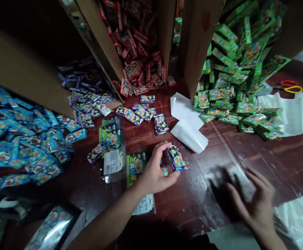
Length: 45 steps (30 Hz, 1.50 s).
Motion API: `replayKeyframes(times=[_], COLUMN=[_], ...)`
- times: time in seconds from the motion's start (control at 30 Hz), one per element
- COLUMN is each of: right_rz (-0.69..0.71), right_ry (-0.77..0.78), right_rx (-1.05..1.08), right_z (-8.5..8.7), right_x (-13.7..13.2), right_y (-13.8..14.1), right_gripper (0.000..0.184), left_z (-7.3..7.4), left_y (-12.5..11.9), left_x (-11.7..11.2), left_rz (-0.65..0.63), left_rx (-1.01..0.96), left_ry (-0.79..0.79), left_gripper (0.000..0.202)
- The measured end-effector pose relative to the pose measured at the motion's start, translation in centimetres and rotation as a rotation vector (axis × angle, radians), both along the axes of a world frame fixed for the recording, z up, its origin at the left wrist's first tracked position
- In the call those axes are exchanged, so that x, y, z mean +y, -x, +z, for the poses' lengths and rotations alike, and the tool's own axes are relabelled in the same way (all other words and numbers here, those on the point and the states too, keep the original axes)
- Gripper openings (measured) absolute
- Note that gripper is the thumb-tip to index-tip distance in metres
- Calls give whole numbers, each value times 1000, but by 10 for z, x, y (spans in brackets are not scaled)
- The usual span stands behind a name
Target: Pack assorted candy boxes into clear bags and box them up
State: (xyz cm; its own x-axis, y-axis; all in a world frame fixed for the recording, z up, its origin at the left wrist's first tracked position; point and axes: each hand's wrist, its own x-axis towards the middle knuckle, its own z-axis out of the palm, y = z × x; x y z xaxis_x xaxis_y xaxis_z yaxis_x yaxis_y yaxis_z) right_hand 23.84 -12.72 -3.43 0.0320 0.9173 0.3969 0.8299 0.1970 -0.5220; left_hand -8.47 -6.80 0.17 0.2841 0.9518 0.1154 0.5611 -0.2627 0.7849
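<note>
My left hand grips a small stack of purple candy packets between thumb and fingers, above the table. Under that forearm lies a green printed pouch, partly covered by the hand. My right hand is at the right over the bare tabletop, fingers apart and somewhat blurred, with nothing visible in it. Another green pouch lies left of my left hand, with a loose purple packet at its edge. Just beyond my left hand stands a neat pile of purple packets, with several loose ones beside it.
Cardboard boxes lie open at the back, spilling red packets, purple packets and green packets. Blue packets heap at the left. White paper sheets lie mid-table. Scissors and clear plastic are at the right.
</note>
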Motion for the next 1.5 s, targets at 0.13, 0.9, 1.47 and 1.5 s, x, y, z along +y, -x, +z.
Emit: replayKeyframes(times=[0.13,0.9,1.47,1.5], right_rz=[572,555,664,667], right_ry=[214,229,344,357], right_rx=[24,-68,-138,-146], right_z=[23,-5,-9,-8], right_x=[53,46,57,57], right_y=[55,93,80,80], right_gripper=[97,94,102,103], left_z=[-3,6,-3,-3], left_y=[-6,24,21,18], left_x=[-8,-15,26,27], left_rz=[-114,-176,-425,-429], left_rx=[254,198,502,497], left_ry=[-23,-25,-6,1], left_gripper=[86,90,87,89])
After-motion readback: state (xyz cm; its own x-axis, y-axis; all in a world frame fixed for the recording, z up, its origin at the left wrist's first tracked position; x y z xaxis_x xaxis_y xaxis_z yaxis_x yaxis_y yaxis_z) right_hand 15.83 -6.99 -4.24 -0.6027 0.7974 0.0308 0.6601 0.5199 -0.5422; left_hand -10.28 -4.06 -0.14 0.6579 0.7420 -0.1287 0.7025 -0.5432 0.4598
